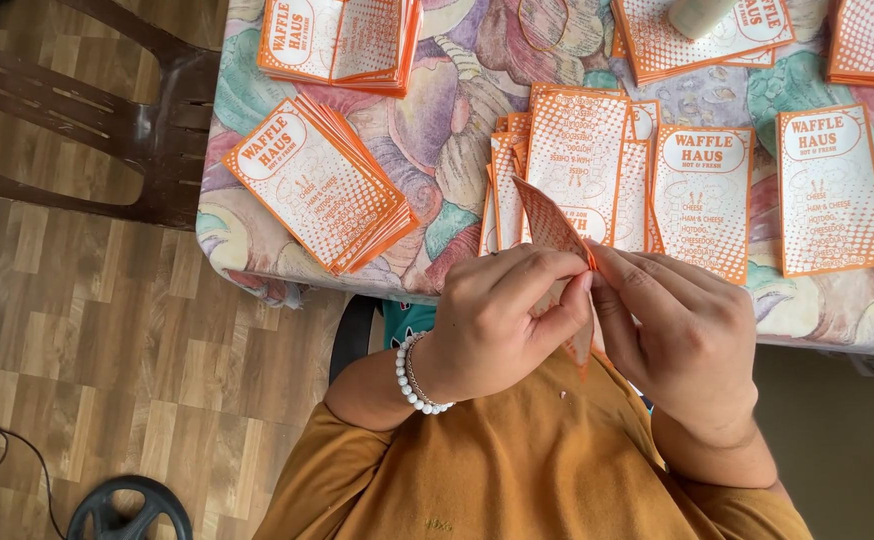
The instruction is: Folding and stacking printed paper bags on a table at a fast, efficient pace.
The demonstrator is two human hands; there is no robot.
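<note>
Both hands hold a single orange-and-white printed paper sleeve (555, 232) above the near edge of the tabletop (437, 130), which is covered by a cloth with a pastel fruit pattern. The left hand (497, 320), wearing a white beaded bracelet (412, 378) at the wrist, has its grip closed on the sleeve's near edge between thumb and forefinger. The right hand (682, 335) has its grip likewise closed on the same edge, and the fingertips of the two hands meet at one point. The step in hand appears to be separating or opening the sleeve at its mouth; whether the two paper layers have parted cannot be told, since the fingers cover that edge. The next move would call for a light, opposed pull from both grips, with the pinch kept at the edge so the thin paper does not tear or crease. The sleeve is seen nearly edge-on. Its long axis runs from upper left, away from the person, down towards the chest, and part of it shows again below the hands. Just beyond it lies a loose spread of flat orange-and-white sleeves (577, 165). A fanned stack of the same sleeves (317, 185) lies to the left, and a single flat sleeve (830, 190) lies to the right. A dark brown plastic chair (117, 110) stands beside the tabletop.
</note>
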